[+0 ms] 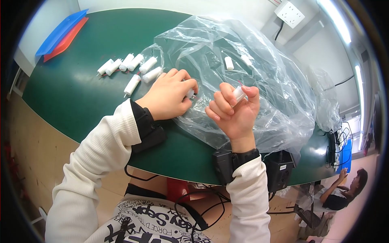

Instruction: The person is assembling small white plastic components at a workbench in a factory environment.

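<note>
Left hand (168,95) is curling palm-down, thumb and fingers closing around a partly hidden white piece (190,94); how firm the grip is, can't tell. Right hand (239,115) is turning palm-up, fingers folding in, thumb and fingers pinching a white cylinder (239,94) with a thin red wire showing at its upper end. Both wrists are wearing black straps.

Clear plastic bag (267,109) is sprawling under and beyond both hands. One loose cylinder (229,63) is showing at the bag, farther out; can't tell if it's sitting inside or on top. Glare is hiding whatever else is in there.

Status, my read: seven are lying left of the bag as a loose group (132,85), the nearest pair right at its edge. Two are being handled, at least one is remaining at the bag.

Outward: green tabletop (73,101) is carrying everything. Blue tray (60,34) and red tray (69,40) are lying together far left. Black box (279,172) is sitting at the near edge, right. Another person (342,194) is working far right.
</note>
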A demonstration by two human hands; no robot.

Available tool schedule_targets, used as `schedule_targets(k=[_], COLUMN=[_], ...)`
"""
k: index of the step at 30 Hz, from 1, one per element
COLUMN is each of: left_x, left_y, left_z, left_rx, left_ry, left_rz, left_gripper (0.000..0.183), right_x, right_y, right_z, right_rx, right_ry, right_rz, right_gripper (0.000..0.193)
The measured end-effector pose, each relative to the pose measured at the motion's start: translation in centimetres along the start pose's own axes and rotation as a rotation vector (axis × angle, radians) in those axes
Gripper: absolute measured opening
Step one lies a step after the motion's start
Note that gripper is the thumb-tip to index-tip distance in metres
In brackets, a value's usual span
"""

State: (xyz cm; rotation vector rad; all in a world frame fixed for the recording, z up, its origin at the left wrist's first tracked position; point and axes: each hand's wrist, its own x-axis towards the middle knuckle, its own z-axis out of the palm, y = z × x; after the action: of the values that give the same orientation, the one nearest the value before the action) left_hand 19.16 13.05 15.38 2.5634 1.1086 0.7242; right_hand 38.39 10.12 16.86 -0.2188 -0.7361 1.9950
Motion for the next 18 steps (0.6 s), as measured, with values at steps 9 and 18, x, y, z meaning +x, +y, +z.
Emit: schedule_targets(k=[9,18], left_x=[1.3,1.4], left_y=[1.2,1.6], left_z=[-0.5,0.5], left_rx=[-0.450,-1.123], left_ry=[0.171,0.218], left_rz=[-0.076,-0.024], left_gripper=[0.024,0.024], right_x=[-0.2,0.5], right_y=[-0.7,0.0], right_z=[0.8,0.6], right_rx=[-0.189,-0.529], right_ry=[0.127,0.406], right_rz=[-0.126,-0.236], right_gripper=[0.039,0.033])
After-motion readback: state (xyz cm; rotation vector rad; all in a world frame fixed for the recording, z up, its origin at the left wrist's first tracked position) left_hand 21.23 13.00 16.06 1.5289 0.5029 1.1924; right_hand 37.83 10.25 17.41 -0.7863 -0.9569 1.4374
